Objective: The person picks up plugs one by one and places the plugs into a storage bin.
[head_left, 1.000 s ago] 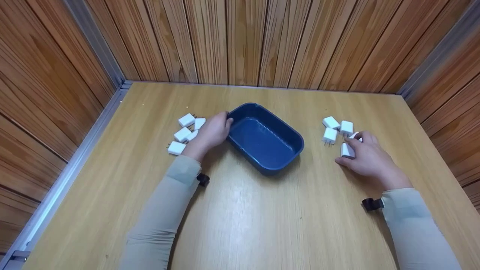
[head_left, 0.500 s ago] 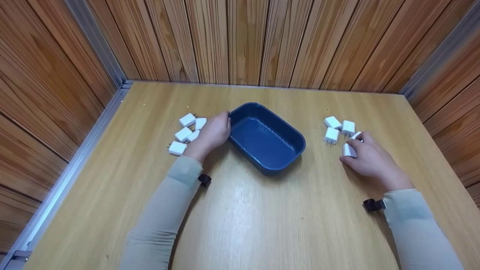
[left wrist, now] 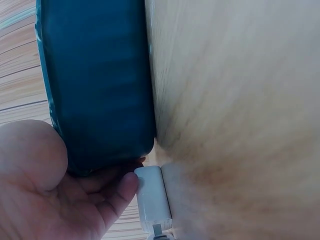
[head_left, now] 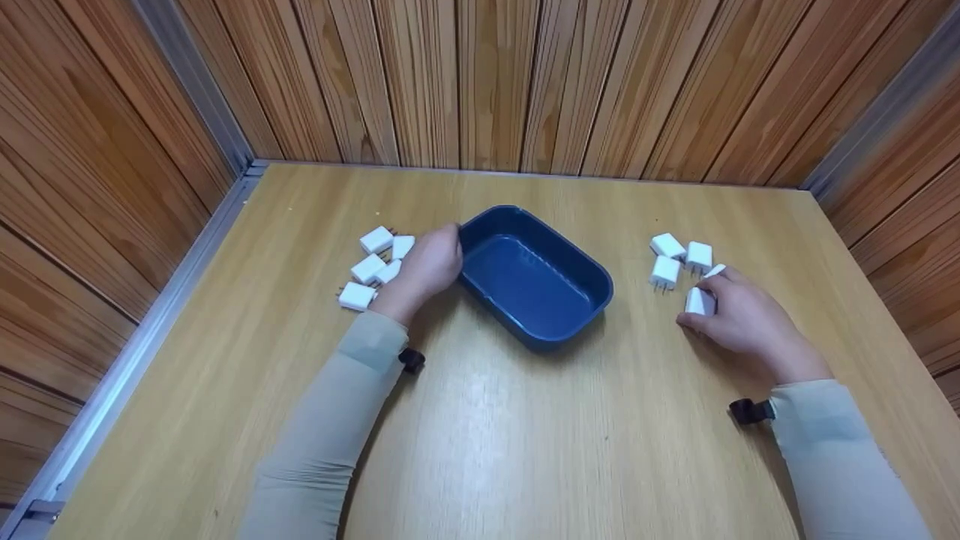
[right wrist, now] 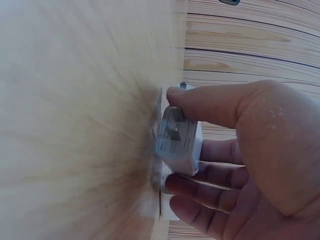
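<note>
Plug (head_left: 699,301): likely light, stiff, slick; best taken by flat sides, clear of prongs (right wrist: 173,134). Right hand (head_left: 750,319) pinches it; left hand (head_left: 431,262) grips tub (head_left: 534,283) at rim.

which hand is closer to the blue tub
Left. The left hand grips the left side of the blue tub; the right hand is apart from it, off to its right, pinching a white charger.
</note>
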Action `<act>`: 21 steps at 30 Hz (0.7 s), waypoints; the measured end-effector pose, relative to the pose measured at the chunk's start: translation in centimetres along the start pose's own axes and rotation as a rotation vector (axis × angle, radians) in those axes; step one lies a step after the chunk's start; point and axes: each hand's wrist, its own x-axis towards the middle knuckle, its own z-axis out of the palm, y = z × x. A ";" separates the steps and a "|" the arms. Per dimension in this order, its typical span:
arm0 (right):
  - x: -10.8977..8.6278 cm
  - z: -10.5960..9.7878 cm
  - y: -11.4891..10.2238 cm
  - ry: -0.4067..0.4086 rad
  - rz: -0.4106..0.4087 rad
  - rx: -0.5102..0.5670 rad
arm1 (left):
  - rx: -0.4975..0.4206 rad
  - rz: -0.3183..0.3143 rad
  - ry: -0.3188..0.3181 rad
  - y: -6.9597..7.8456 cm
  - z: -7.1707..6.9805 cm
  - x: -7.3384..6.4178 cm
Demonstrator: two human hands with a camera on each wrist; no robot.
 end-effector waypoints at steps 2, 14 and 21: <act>0.0 0.0 -0.1 0.009 0.008 0.006 | 0.001 -0.007 -0.002 0.1 0.0 0.0; 0.4 -0.4 -3.7 0.094 0.082 0.094 | -0.008 -0.058 -0.052 0.6 -1.1 -0.7; 0.5 -0.8 -6.6 0.159 0.097 0.150 | -0.023 -0.061 -0.078 2.8 -2.5 -2.0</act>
